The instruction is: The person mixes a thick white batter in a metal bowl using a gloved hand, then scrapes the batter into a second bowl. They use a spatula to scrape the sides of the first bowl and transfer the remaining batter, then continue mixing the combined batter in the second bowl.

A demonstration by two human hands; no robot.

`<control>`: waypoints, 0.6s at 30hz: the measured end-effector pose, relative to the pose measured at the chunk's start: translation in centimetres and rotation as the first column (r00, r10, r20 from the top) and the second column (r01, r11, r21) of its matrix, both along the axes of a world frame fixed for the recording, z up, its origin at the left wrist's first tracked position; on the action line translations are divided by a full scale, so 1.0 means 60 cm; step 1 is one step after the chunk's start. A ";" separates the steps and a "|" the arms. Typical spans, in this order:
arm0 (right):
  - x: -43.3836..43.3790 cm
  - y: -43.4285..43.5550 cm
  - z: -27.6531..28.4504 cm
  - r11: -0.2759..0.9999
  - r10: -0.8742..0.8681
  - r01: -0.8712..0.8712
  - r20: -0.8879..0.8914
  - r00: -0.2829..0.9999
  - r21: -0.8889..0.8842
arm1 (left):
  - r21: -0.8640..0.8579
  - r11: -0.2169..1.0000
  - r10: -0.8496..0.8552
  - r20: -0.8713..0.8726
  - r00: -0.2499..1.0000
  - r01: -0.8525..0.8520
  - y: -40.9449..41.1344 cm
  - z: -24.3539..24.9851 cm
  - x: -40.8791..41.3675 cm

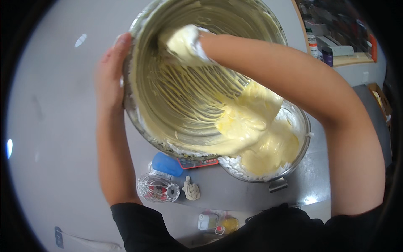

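Note:
My left hand grips the left rim of a large metal mixing bowl, which is tipped over a smaller one. Deep inside it is my right hand, covered in pale batter and whitish at the wrist, perhaps gloved; its fingers are blurred and hidden. Streaks of yellow batter line the wall and gather in a thick mass at the lower right lip. Some lies in the smaller metal bowl, on top of white whipped cream.
Near me on the steel table are a cream-smeared wire whisk, a crumpled cloth, a blue plastic piece and a red-edged scale. Jugs stand below the table edge. Bottles occupy a shelf at right.

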State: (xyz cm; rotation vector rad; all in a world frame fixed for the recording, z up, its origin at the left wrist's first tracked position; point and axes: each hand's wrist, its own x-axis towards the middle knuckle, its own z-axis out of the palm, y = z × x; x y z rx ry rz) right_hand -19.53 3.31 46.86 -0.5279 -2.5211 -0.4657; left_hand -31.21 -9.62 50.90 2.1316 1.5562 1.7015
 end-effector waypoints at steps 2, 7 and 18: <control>-0.039 0.101 -0.052 0.996 0.084 -0.088 -0.107 0.991 -0.030 | 0.034 0.998 -0.045 0.020 0.999 0.045 0.006 0.014 0.021; 0.002 0.131 -0.251 0.988 0.057 -0.037 -0.129 0.990 0.150 | 0.041 0.999 -0.024 0.151 0.988 0.018 -0.015 -0.002 0.022; 0.070 0.096 -0.259 0.808 0.007 0.126 0.224 0.975 -0.576 | 0.209 0.970 0.141 -0.058 0.988 -0.126 -0.024 -0.010 -0.019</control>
